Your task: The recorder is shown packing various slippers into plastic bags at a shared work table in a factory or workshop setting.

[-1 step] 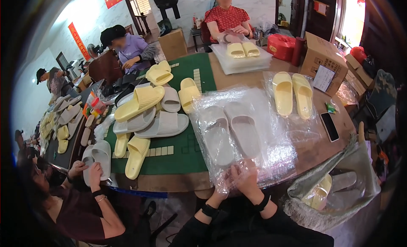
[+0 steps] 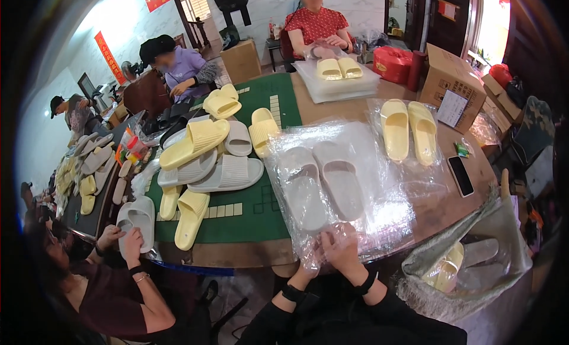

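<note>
Grey slippers (image 2: 344, 188) lie side by side in a clear bag (image 2: 301, 241) on the near part of the table (image 2: 249, 249) in the head view. Close together, the left hand (image 2: 310, 254) and right hand (image 2: 342, 246) grasp its near end; yellow slippers (image 2: 396, 131) lie beyond, rightward.

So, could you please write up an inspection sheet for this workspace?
Surface: brown table, partly covered by a green mat.
Job's things: grey slippers beneath clear plastic.
Clutter: mixed slipper pile; phone towards the right edge.
Hands: left hand and right hand together at the plastic's near end; exact grip unclear.
Cables: none clearly made out.
Surroundings: co-workers left and opposite; cardboard box far right; sack lower right, slippers inside.
</note>
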Available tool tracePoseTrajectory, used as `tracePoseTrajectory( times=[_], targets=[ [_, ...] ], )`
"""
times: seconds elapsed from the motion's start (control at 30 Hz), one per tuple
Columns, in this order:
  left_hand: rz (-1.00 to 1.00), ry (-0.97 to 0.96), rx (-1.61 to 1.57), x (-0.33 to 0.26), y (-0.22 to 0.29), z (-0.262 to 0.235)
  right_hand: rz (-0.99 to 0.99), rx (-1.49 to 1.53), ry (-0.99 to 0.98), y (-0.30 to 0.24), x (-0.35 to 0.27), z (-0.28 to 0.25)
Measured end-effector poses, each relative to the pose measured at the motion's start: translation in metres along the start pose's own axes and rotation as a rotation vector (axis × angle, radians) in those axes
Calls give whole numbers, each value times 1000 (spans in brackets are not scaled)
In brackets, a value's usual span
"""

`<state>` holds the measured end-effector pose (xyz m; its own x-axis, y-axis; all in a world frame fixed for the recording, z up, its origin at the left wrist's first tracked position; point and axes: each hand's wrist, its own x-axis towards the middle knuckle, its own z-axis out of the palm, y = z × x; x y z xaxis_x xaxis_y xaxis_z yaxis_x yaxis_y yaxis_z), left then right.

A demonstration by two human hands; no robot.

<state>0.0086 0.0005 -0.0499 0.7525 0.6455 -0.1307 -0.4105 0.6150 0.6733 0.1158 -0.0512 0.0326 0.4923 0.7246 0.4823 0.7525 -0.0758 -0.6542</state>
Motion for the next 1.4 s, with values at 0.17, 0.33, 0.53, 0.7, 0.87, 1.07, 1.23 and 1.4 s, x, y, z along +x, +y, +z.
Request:
tracePoseTrajectory(
  times=[0.17, 0.33, 0.53, 0.7, 0.87, 1.07, 1.23, 1.4],
  targets=[
    [113, -61, 335, -4, 9, 9, -278, -78, 44, 14, -8, 14],
    [170, -112, 316, -4, 15, 14, -341, -137, -18, 10, -7, 11],
    [78, -76, 325, -3, 13, 10, -299, -139, -84, -7, -2, -1],
    [95, 84, 279, -4, -2, 3, -266, -196, -79, -5, -9, 10],
    [79, 99, 167, 1, 0, 5, -258, -208, -67, 1, -11, 16],
    [781, -249, 1285, 3, 39, 29, -245, -37, -309, -69, 3, -60],
    [-17, -37, 84, -5, 28, 32, -724, 185, 94, -88, -5, -95],
    [194, -190, 623, 1, 29, 27, -543, -145, 191, -81, 10, -99]
  ],
)
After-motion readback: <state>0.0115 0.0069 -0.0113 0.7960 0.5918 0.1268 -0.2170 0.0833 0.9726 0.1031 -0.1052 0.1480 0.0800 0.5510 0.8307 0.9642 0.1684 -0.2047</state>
